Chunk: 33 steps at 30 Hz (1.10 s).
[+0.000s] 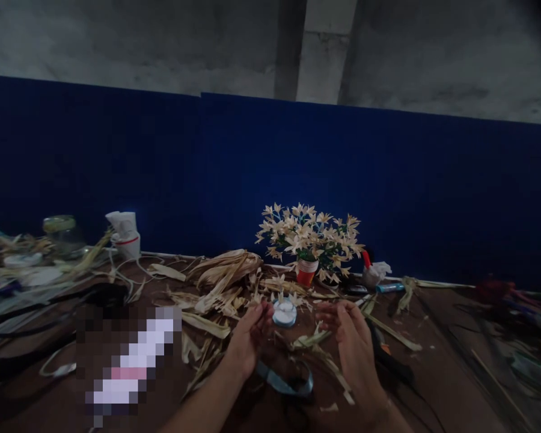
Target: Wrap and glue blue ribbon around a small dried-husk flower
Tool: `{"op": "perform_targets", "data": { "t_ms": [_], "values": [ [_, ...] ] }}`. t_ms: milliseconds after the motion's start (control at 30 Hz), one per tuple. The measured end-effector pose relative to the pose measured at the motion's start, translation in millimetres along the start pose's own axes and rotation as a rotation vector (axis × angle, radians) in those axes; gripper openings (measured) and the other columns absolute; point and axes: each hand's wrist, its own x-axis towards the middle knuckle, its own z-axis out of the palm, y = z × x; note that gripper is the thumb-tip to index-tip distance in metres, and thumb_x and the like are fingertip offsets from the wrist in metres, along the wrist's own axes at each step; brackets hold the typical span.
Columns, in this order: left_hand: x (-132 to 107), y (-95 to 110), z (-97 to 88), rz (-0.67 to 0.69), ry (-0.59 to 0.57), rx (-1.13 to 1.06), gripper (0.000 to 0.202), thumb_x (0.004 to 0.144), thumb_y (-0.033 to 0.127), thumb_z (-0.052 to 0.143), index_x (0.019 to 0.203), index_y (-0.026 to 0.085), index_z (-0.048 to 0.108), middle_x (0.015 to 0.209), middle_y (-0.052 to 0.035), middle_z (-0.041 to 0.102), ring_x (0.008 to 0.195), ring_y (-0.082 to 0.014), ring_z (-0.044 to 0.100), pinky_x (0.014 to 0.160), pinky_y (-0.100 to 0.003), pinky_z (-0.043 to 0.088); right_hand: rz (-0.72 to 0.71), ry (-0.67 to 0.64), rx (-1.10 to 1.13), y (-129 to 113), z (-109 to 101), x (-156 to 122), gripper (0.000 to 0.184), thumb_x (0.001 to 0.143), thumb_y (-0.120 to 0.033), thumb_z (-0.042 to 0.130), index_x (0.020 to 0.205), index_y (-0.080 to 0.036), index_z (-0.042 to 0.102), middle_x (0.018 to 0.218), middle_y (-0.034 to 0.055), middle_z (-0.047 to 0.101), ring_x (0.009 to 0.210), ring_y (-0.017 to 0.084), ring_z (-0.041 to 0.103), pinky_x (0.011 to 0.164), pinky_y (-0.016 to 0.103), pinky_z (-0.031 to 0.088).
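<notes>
My left hand (251, 337) is raised over the table with its thumb and fingers pressed together; whatever is in them is too dark and small to name. Level with it on the right, my right hand (350, 334) has its thumb and fingertips brought together, and I cannot make out what they hold. Between the hands is a small round dish (284, 313) with something white in it and a bluish rim. Pale star-shaped flowers (293, 298) are just behind the dish. A light blue ribbon-like strip (291, 386) curls on the table nearer to me.
Dried corn husks (225, 276) lie across the brown table. Behind them stands a red-and-white pot (306, 272) of pale flowers. A white wrapped cup (127, 240), a glass jar (63, 234) and cords are at left. A turquoise item (389, 288) lies right, before a blue partition (207, 174).
</notes>
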Motion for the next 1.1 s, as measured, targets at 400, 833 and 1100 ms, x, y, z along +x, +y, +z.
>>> {"op": "perform_targets", "data": {
  "t_ms": [400,833,1100],
  "values": [
    [-24.0,-11.3,11.5,-0.056,-0.163,0.041,0.005,0.070,0.007,0.057,0.072,0.010,0.060,0.081,-0.0083,0.067,0.073,-0.0131,0.063,0.064,-0.017,0.051,0.074,-0.548,-0.333,37.5,27.4,-30.2,0.045,0.070,-0.025,0.054,0.114,-0.023,0.045,0.110,0.0053,0.055,0.090,0.018,0.055,0.072,0.029,0.045],
    [0.5,25.2,4.4,0.326,-0.090,0.009,0.005,0.064,0.009,0.062,0.069,0.011,0.063,0.074,-0.0057,0.067,0.074,-0.0144,0.062,0.069,-0.021,0.049,-0.468,-0.048,-1.200,8.2,-24.7,5.8,0.026,0.077,-0.033,0.046,0.092,-0.019,0.061,0.094,0.0084,0.060,0.089,0.025,0.052,0.075,0.038,0.039],
    [-15.2,-9.6,6.3,0.124,-0.184,0.355,0.012,0.056,0.019,0.070,0.058,0.011,0.061,0.074,-0.0077,0.068,0.074,-0.0182,0.062,0.071,-0.025,0.046,-0.821,-0.327,-1.341,12.8,8.2,-21.8,0.039,0.078,-0.011,0.038,0.115,-0.018,0.047,0.112,0.0094,0.053,0.100,0.021,0.048,0.082,0.035,0.038]
  ]
}}
